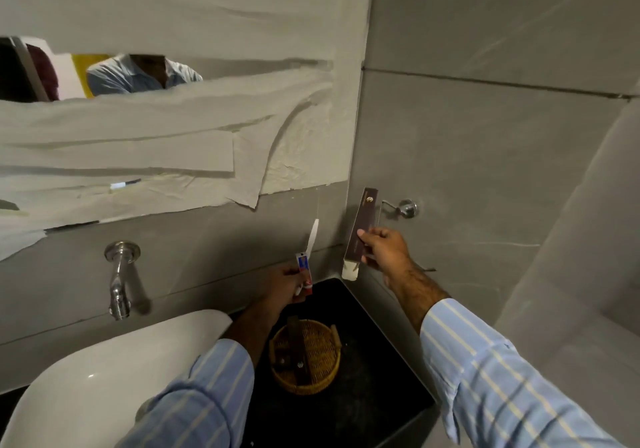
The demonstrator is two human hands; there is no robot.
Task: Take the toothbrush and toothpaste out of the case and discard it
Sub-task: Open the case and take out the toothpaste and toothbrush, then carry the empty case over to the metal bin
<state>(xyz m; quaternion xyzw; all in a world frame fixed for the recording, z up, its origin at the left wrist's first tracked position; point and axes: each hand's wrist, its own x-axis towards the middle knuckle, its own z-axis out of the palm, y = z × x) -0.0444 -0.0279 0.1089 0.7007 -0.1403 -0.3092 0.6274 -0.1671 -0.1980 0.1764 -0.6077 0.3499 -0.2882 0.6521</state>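
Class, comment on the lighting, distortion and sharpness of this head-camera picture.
Head view: dim, flat light, the black counter nearly featureless; wide-angle bending curves the wall edges; a bright glint sits on the sink rim; the toothbrush and case look soft, print unreadable.

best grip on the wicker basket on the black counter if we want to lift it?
Probably the wicker basket rim at its front-right edge, coming from above with fingers straddling the wall. It sits upright and open-topped; dark boxes fill the left and middle inside, and the left hand and sleeve hang over its back-left, so the right front is freest.
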